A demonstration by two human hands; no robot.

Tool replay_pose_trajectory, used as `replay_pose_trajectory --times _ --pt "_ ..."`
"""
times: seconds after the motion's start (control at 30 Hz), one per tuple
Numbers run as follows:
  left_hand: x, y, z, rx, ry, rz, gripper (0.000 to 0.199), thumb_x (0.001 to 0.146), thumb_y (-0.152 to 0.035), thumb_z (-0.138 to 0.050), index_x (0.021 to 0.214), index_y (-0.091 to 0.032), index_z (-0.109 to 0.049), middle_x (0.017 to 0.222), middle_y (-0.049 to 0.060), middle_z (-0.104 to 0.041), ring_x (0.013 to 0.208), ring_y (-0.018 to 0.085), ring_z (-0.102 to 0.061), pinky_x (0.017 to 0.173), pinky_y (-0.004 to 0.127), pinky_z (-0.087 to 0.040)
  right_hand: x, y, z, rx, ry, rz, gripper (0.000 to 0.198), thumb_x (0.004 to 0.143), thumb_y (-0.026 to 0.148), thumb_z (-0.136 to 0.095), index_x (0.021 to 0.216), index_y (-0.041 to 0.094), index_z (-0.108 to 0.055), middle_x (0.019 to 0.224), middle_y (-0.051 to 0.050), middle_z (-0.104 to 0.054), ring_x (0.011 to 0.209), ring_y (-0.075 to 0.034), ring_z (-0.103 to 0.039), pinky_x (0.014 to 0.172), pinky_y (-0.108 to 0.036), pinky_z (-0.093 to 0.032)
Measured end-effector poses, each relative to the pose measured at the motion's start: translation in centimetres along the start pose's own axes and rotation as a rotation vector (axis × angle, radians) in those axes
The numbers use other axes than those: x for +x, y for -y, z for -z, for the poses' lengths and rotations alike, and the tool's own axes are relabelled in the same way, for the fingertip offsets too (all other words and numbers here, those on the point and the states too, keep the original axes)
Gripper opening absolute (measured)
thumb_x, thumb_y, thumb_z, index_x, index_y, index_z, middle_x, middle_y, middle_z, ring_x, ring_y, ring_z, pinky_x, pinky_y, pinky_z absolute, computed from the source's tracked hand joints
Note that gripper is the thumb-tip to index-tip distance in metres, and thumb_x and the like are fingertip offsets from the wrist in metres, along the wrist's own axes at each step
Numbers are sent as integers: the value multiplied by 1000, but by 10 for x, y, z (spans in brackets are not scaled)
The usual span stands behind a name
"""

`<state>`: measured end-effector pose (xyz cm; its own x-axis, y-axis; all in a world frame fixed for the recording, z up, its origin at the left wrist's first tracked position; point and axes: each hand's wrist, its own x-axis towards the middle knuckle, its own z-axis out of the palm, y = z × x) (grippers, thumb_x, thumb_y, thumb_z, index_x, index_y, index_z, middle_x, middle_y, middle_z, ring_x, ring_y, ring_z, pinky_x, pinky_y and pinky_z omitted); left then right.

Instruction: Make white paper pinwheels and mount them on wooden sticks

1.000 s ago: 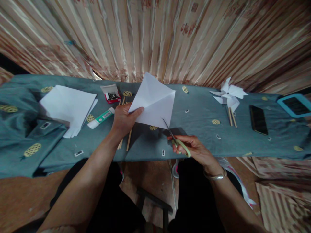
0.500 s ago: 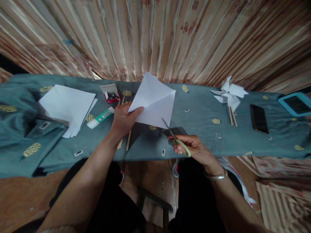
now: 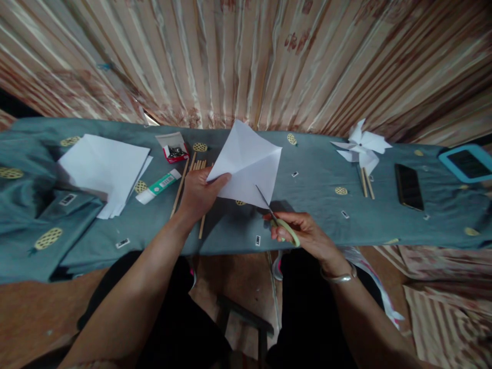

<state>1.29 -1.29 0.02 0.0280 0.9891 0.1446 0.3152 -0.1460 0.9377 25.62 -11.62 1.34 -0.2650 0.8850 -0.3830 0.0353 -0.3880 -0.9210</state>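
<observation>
white paper square [image 3: 248, 161], creased, corner up; pale-green-handled scissors [image 3: 275, 220], blades at square's lower right corner

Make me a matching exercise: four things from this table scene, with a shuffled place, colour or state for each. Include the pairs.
Things:
1. scissors
2. creased sheet
3. phone
4. tube

Descriptions:
A. black, lying to the right of the pinwheel
B. green and white, lying beside the paper stack
C. held in the right hand
D. white, gripped by the left hand

Pairs: 1-C, 2-D, 3-A, 4-B.
</observation>
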Motion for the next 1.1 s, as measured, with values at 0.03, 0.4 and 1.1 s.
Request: replay_pose_trajectory --times 0.03,0.4,1.1 --pt "0 -1 0 3 -4 2 22 71 -39 -68 66 -17 -69 56 -2 -57 56 15 -52 47 24 -39 0 0 0 2 -5 -1 47 67 51 -85 101 19 -78 70 -1 -70 59 -9 -60 58 -22 -55" --pt "0 0 1 -14 8 13 23 71 -40 -68 68 -17 -70 56 -2 -58 55 15 -50 48 24 -37 1 -4 1 10 -15 -12 46 67 47 -85 102 18 -77 64 2 -66 54 -7 -56 54 -20 -52" --pt "-7 -4 -4 -71 82 60 22 71 -40 -68 70 -18 -72 63 0 -66 59 18 -58 52 26 -44 3 -2 -2 -16 2 10 41 66 49 -85 87 16 -74 65 2 -63 54 -7 -53 54 -21 -49"
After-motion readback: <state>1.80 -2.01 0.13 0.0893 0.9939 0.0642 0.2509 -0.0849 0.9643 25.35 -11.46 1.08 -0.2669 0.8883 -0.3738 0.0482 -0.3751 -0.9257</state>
